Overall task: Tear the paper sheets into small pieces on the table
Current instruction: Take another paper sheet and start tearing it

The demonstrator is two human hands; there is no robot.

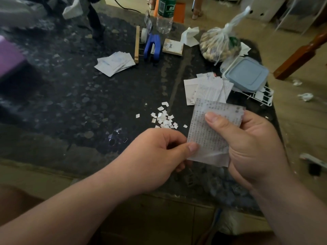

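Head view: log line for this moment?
stage: mid-task | left hand: pinches lower edge of printed sheet | right hand: grips printed sheet | scraps: small pile on table | spare sheets: stacked on table

And here we see two bare forearms (70, 209), left hand (155, 156) and right hand (256, 147) both bare too, thumbnails (211, 118) trimmed short and rounded.

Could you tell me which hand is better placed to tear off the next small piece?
The left hand: it pinches the lower edge of the printed white paper sheet, whose bulk the right hand grips.
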